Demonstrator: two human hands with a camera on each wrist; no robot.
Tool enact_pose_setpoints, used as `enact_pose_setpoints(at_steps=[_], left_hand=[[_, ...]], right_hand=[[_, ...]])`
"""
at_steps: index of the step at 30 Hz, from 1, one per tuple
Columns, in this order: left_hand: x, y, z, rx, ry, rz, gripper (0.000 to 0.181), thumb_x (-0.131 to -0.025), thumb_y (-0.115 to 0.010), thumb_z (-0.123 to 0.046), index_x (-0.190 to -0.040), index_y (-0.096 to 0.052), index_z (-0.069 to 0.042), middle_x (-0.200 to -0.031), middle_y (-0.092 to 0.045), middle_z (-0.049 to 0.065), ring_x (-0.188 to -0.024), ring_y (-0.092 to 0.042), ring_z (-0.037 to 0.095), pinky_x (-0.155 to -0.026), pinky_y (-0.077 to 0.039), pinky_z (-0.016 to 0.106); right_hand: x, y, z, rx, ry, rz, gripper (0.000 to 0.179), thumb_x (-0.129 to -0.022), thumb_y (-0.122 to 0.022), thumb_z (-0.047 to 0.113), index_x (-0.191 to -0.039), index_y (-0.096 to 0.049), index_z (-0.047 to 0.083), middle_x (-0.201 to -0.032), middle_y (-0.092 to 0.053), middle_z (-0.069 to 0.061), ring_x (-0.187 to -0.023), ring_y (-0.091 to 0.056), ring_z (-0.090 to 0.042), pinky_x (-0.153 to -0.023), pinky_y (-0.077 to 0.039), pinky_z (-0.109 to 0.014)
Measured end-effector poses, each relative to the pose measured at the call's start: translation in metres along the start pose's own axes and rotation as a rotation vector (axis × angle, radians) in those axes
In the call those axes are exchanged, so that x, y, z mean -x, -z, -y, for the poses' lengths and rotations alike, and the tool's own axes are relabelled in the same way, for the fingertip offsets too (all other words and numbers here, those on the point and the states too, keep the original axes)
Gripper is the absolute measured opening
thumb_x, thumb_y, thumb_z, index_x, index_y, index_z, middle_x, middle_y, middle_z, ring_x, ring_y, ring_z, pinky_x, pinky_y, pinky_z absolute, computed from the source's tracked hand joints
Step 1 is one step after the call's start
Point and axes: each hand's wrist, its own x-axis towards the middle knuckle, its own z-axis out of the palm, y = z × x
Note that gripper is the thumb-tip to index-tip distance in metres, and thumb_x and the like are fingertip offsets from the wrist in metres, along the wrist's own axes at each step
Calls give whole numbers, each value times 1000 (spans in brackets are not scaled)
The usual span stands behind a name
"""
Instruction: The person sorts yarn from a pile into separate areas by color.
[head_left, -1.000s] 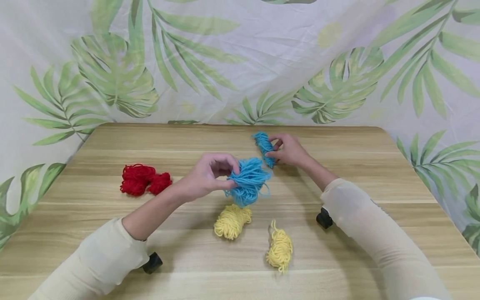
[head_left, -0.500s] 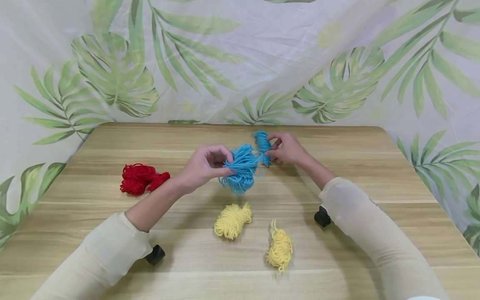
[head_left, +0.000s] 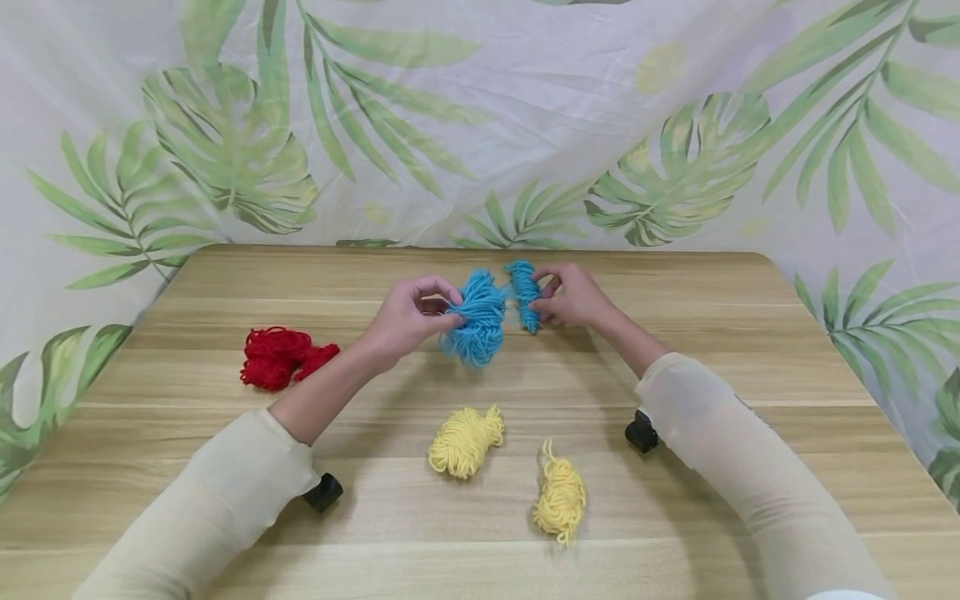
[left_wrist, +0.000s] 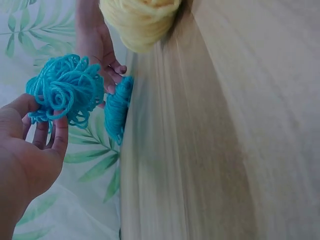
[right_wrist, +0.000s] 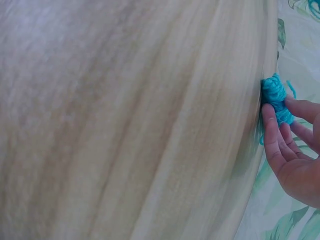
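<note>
My left hand pinches a loose, loopy bundle of blue yarn between thumb and fingers. In the left wrist view this yarn bundle is held up off the wood, its loops hanging. Just to its right, near the table's far edge, lies a slimmer skein of blue yarn, wound tight. My right hand holds that skein from its right side. Thumb and fingers sit on either side of the small skein in the right wrist view. A narrow gap separates the two blue pieces in the head view.
Nearer to me lie two yellow yarn skeins, a plumper one and a slimmer one. Red yarn lies at the left, partly behind my left forearm. The wooden table ends at a leaf-print cloth.
My left hand has carried the loose blue yarn bundle away from me and slightly left, beside the slim skein. The right hand stays nearly in place, and the slim skein now stands a little straighter.
</note>
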Motion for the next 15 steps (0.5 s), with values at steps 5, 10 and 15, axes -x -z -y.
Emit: enact_pose_setpoints(at_steps=[5, 10, 15], left_hand=[[-11, 0, 10, -33, 14, -25, 13, -91, -71, 10, -103, -66, 7, -104, -67, 9, -84, -65, 19, -75, -55, 23], [-18, 0, 16, -35, 17, -36, 15, -93, -69, 9, -107, -66, 9, -101, -66, 10, -86, -65, 21, -75, -56, 25], [-25, -1, 22, -43, 5, -32, 16, -94, -68, 10, -110, -65, 11, -102, -66, 11, -90, -66, 21, -73, -57, 25]], right_hand=[[0, 0, 1, 0, 7, -1, 47, -94, -76, 4, -137, -60, -3, -99, -60, -17, -78, -74, -29, -64, -61, -34], [-1, 1, 0, 5, 10, -1, 46, -94, -76, 5, -137, -60, -2, -99, -60, -17, -77, -74, -28, -63, -61, -34], [-2, 1, -2, -2, 18, 0, 46, -94, -76, 5, -136, -60, -3, -97, -59, -16, -77, -74, -28, -63, -61, -35]])
